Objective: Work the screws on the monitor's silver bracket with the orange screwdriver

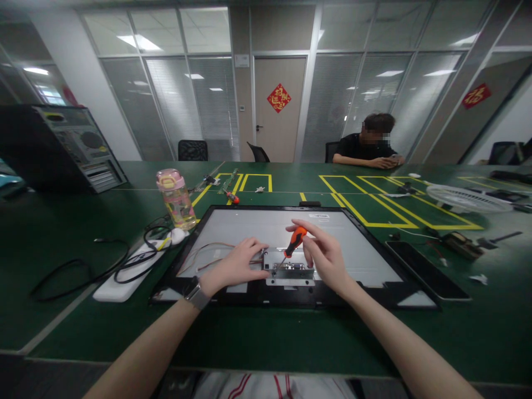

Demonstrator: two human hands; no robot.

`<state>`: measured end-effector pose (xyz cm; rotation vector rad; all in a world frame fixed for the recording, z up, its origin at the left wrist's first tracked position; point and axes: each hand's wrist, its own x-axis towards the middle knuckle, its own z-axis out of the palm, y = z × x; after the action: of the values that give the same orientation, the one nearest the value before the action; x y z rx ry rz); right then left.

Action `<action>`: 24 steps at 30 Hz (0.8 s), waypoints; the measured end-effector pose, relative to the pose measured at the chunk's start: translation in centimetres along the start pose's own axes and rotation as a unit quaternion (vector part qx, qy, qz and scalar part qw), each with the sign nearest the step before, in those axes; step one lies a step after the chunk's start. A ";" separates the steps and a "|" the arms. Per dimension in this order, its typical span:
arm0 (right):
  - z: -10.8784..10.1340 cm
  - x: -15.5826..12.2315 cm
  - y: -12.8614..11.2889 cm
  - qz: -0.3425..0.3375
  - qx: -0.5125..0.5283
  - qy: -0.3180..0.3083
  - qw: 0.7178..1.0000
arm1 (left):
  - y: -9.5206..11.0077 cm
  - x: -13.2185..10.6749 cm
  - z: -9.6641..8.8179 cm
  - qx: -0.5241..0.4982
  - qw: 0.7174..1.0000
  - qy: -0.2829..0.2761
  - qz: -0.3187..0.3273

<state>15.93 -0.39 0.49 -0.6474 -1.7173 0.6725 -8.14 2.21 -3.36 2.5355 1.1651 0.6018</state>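
A screwdriver with an orange and black handle is pinched between the thumb and fingers of my right hand. Its shaft slants down and left to the metal bracket, which carries a small board with connectors. My left hand grips the bracket's left end, thumb at the lower edge and fingers at the upper. The bracket rests on the back of a flat display panel with a black frame, lying on the green table. Thin wires run left from the bracket. The screwdriver's tip is too small to make out.
Left of the panel stand a pink-lidded bottle and a white power strip with black cables. A phone and a white fan grille lie right. Behind are another screwdriver, a computer case and a seated person.
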 end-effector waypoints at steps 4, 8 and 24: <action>0.2 0.2 0.0 -0.014 -0.025 0.021 0.999 | -0.1 0.0 0.1 0.001 1.000 0.001 -0.001; 0.3 0.3 0.1 -0.022 -0.027 0.027 0.999 | -0.1 0.0 0.0 0.001 1.000 -0.003 -0.005; 0.0 0.4 0.2 -0.088 -0.162 0.074 0.980 | 0.1 0.0 -0.1 -0.006 1.000 -0.002 -0.002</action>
<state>15.84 0.08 0.62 -0.7390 -1.7344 0.2137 -8.14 2.14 -3.26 2.5237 1.1613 0.6001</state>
